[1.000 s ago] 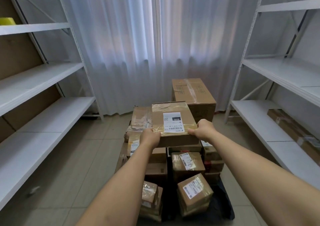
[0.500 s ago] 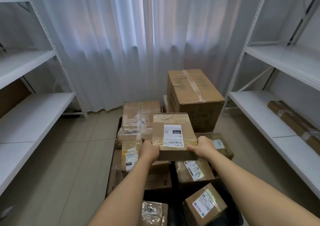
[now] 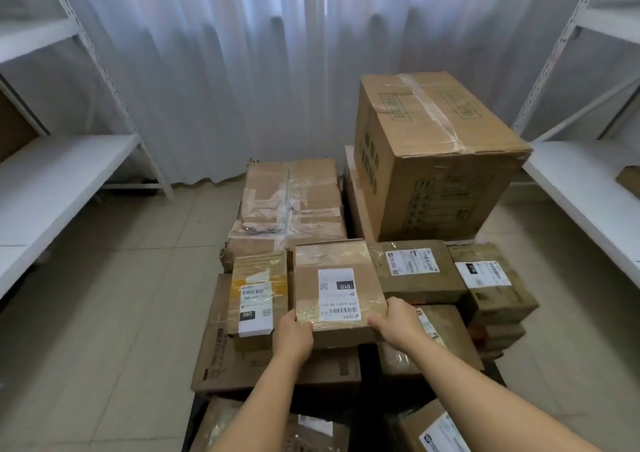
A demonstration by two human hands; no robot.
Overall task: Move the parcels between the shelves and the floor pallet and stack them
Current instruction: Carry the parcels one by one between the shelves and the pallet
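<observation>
A flat brown parcel (image 3: 337,285) with a white "010" label lies low in the middle of the stack of parcels on the floor pallet. My left hand (image 3: 292,337) grips its near left corner and my right hand (image 3: 398,323) grips its near right corner. It sits between a narrow labelled parcel (image 3: 258,295) on its left and a dark labelled parcel (image 3: 415,271) on its right. I cannot tell whether it rests on the boxes beneath or is just above them.
A large taped carton (image 3: 433,153) stands at the back right of the pile, a taped flat box (image 3: 291,198) at the back left. White metal shelves (image 3: 52,181) flank the left, more shelving (image 3: 581,181) the right. Curtains hang behind. Tiled floor lies either side.
Both hands have carried the "010" parcel down and forward, from chest height to the level of the pile. The view has tilted down and closer to the parcels.
</observation>
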